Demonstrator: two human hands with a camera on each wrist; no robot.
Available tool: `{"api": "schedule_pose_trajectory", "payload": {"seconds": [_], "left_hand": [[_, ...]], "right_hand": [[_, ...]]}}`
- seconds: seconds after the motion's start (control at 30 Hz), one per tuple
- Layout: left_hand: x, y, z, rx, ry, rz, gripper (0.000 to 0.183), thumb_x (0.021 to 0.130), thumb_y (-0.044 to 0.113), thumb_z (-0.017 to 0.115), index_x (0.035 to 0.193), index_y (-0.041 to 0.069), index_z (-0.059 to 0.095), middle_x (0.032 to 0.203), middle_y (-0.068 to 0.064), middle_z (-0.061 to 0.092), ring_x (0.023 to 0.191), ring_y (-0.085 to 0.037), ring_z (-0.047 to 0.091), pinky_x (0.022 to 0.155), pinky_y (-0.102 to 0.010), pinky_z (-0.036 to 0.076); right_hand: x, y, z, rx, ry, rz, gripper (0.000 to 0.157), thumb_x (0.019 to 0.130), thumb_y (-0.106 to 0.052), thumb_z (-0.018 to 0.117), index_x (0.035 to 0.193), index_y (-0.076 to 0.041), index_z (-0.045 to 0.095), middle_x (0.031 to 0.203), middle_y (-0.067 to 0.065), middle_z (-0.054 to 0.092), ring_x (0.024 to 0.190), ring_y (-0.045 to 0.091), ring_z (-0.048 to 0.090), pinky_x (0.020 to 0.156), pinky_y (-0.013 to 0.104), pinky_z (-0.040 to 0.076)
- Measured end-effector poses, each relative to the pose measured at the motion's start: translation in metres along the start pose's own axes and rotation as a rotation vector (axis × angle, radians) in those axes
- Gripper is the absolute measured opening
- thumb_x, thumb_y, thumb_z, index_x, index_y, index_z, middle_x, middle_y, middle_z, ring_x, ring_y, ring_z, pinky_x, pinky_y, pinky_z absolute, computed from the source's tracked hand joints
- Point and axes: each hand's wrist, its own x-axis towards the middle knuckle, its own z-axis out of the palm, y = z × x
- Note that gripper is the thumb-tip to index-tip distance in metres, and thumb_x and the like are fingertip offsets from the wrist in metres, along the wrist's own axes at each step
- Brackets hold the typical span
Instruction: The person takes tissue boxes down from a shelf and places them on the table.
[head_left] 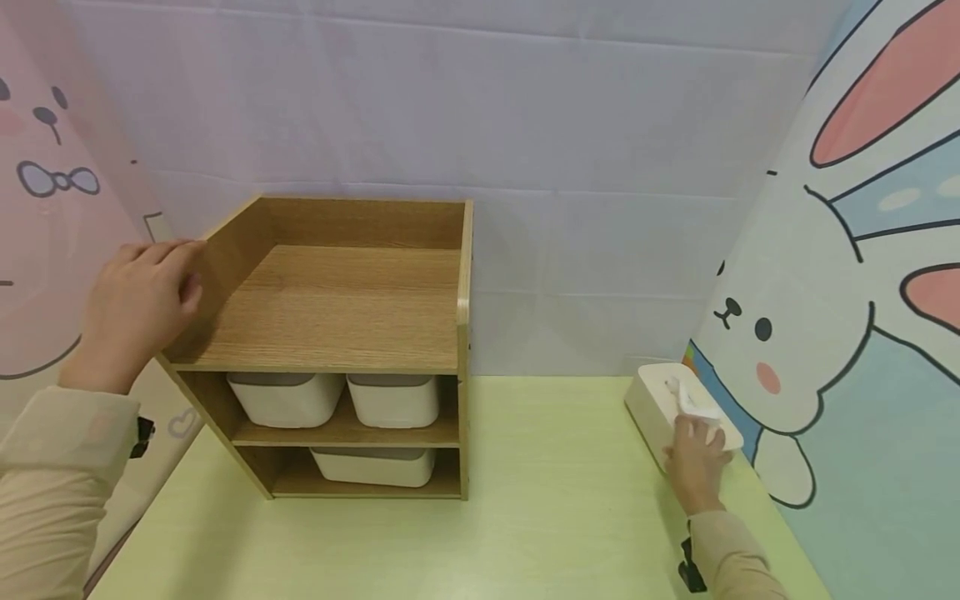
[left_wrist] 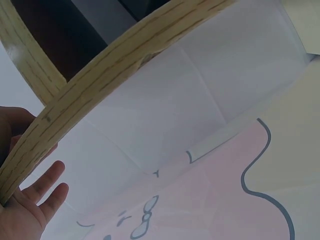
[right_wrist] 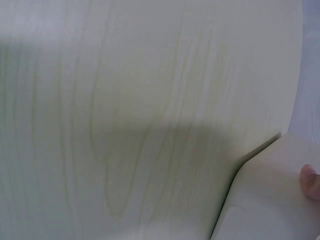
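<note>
On the left of the head view stands a wooden shelf unit (head_left: 345, 308) with an open top tray. My left hand (head_left: 146, 296) grips the upper edge of its left side panel. The left wrist view has the panel edge (left_wrist: 95, 90) running between the parts of the hand (left_wrist: 30, 200), two fingertips spread beyond it. Over at the right, a white tissue box (head_left: 656, 408) has a tissue (head_left: 686, 400) sticking out of its top. My right hand (head_left: 697, 467) holds the near end of this box. One digit (right_wrist: 311, 182) presses its side in the right wrist view.
Two white bins (head_left: 288, 404) sit on the shelf's middle level, and another white bin (head_left: 375, 467) on the bottom level. The pale green table (head_left: 555, 500) carries both shelf and box. A rabbit-printed wall (head_left: 817, 350) rises beside the tissue box, and a white sheet (head_left: 585, 208) hangs behind.
</note>
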Motion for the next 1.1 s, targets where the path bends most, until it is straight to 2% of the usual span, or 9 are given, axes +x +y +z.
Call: {"api": "schedule_pose_trajectory", "payload": {"seconds": [0.33,0.63,0.8,0.93,1.1], "left_hand": [[0.0,0.001,-0.002,-0.005,-0.019,-0.006,0.035,0.079,0.004,0.05,0.113,-0.001,0.056,0.11,-0.026,0.06,0.099,-0.046,0.048,0.085,-0.057,0.039],[0.0,-0.001,-0.002,-0.006,-0.031,-0.017,0.035,0.079,0.004,0.051,0.113,-0.002,0.056,0.111,-0.025,0.059,0.099,-0.046,0.047,0.089,-0.054,0.037],[0.0,-0.001,-0.002,-0.013,-0.016,-0.008,0.035,0.078,0.004,0.051,0.112,-0.002,0.057,0.11,-0.026,0.06,0.098,-0.046,0.048,0.089,-0.053,0.037],[0.0,-0.001,-0.001,-0.012,-0.015,-0.004,0.036,0.078,0.004,0.051,0.112,-0.002,0.057,0.11,-0.025,0.06,0.098,-0.046,0.048,0.089,-0.053,0.037],[0.001,-0.001,0.0,-0.008,-0.033,-0.012,0.036,0.078,0.004,0.052,0.114,-0.002,0.056,0.111,-0.025,0.059,0.099,-0.046,0.048,0.089,-0.054,0.037]], "right_hand": [[0.003,-0.002,0.004,-0.021,-0.003,0.011,0.047,0.069,-0.002,0.07,0.105,0.005,0.042,0.102,0.036,0.049,0.098,0.062,0.037,0.071,0.076,0.029],[0.009,-0.004,0.001,-0.045,-0.102,0.022,0.044,0.074,-0.006,0.067,0.106,0.006,0.04,0.108,0.036,0.045,0.1,0.063,0.034,0.074,0.079,0.025],[0.01,-0.003,0.0,-0.052,-0.148,0.035,0.039,0.077,-0.006,0.061,0.107,0.006,0.039,0.111,0.037,0.044,0.1,0.064,0.033,0.072,0.079,0.025],[0.011,-0.003,-0.001,-0.034,-0.124,0.059,0.032,0.077,-0.005,0.055,0.104,0.008,0.042,0.108,0.037,0.043,0.097,0.061,0.037,0.073,0.077,0.027],[0.012,-0.009,-0.006,-0.026,-0.052,0.059,0.031,0.078,-0.006,0.056,0.102,0.01,0.047,0.108,0.035,0.046,0.098,0.056,0.041,0.079,0.073,0.028]]}}
